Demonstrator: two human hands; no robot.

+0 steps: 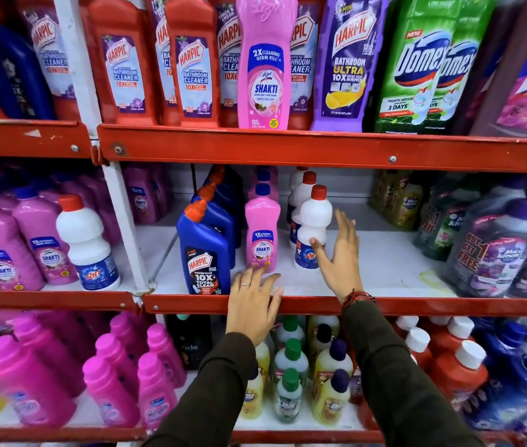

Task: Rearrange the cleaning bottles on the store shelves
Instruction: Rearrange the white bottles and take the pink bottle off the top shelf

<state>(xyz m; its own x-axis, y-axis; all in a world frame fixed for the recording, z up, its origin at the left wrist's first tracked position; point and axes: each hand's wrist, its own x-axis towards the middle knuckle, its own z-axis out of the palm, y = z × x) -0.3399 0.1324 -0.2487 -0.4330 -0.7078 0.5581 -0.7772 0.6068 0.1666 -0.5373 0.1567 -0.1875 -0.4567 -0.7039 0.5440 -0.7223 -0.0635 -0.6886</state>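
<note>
On the middle shelf (384, 262) stand three rows of bottles: blue Harpic bottles (205, 253) with orange caps, pink Shakti bottles (262, 233) and white Rin bottles (312, 227) with red caps. My left hand (252, 304) hovers over the shelf's red front edge, fingers spread, just below the front pink bottle and holding nothing. My right hand (339, 253) is open with the palm facing left, its thumb touching the front white bottle's lower right side. Both arms wear dark sleeves.
A white strip of bare shelf lies right of the white bottles, before the dark Max Kleen bottles (494, 250). The top shelf holds red Harpic bottles (191, 66), a tall pink Shakti bottle (265, 66) and green Domex packs (423, 69). Small bottles fill the bottom shelf.
</note>
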